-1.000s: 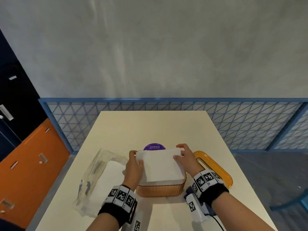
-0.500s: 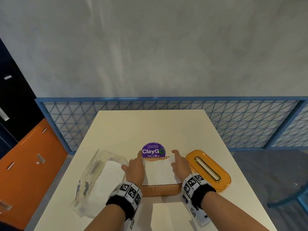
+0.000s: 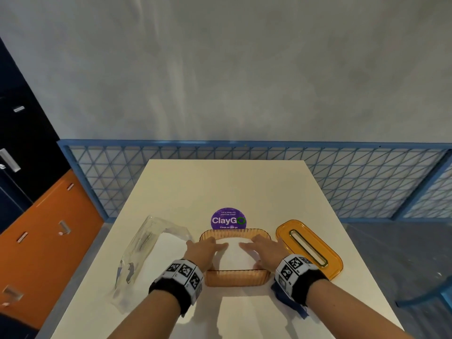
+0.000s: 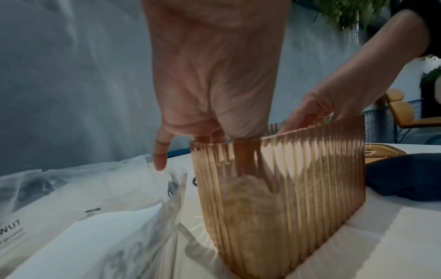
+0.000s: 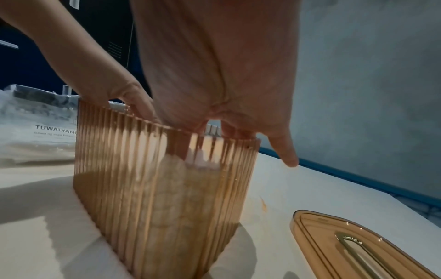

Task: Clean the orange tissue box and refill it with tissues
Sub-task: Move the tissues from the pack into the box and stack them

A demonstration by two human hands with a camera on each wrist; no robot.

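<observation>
Both hands, left and right, lie flat with fingers spread, pressing tissues into the box beneath them, apparently seating the stack. Lid lies right of the right hand, presumably awaiting refitting.

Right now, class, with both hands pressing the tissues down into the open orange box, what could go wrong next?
1. The left hand and right hand push on the tissues; uneven pressure might crumple the stack or tip the orange box.
2. The lid lies close beside the right wrist, so withdrawing could knock it.
3. The plastic wrapper by the left hand might get swept off the table.
</observation>
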